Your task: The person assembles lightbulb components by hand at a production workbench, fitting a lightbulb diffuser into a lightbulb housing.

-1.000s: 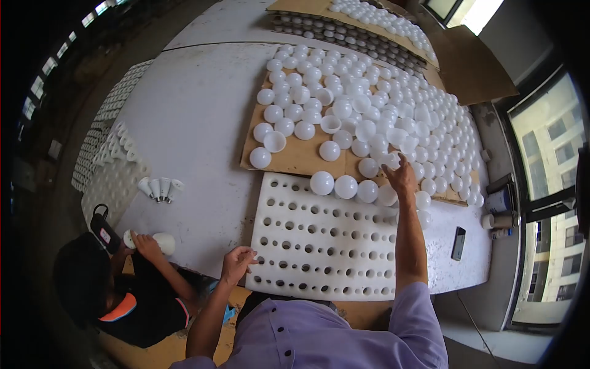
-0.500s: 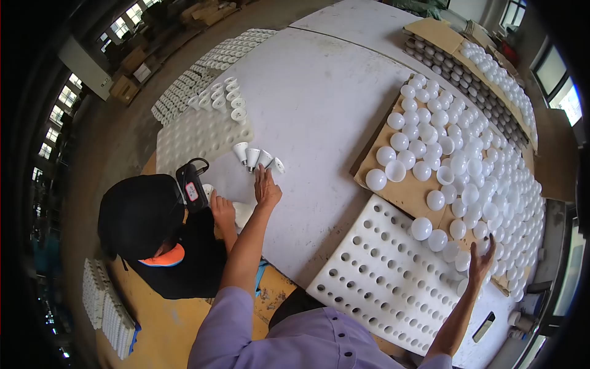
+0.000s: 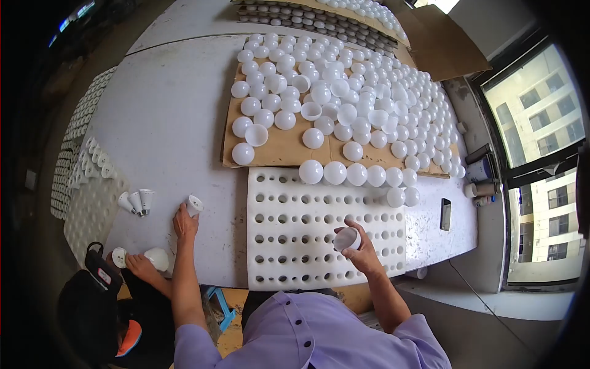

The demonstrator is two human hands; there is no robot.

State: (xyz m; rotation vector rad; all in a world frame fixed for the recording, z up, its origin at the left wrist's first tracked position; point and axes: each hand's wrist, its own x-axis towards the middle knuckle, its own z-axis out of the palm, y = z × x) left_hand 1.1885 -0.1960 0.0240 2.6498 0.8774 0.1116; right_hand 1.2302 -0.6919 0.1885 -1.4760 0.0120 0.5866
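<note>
My left hand [image 3: 186,221] grips a white bulb base [image 3: 195,205] over the table, its flat round face turned up. Three more bulb bases [image 3: 136,202] lie on the table just left of it. My right hand [image 3: 362,249] holds a white dome cover [image 3: 347,238], its open side showing, above the white foam tray [image 3: 270,229] with rows of round holes. A row of white domes [image 3: 335,173] sits along the tray's far edge. Beyond it, many domes cover a cardboard sheet [image 3: 295,157].
At the lower left a person in a black cap [image 3: 77,307] handles bulb parts. Another foam tray [image 3: 92,203] with bulb bases stands at the left. A phone-like dark object [image 3: 445,214] lies at the right. Stacked cardboard layers [image 3: 307,21] are at the back.
The view has swung right. My left hand now has a bulb base lifted off the group. My right hand has come from the domes to above the tray with a dome in it.
</note>
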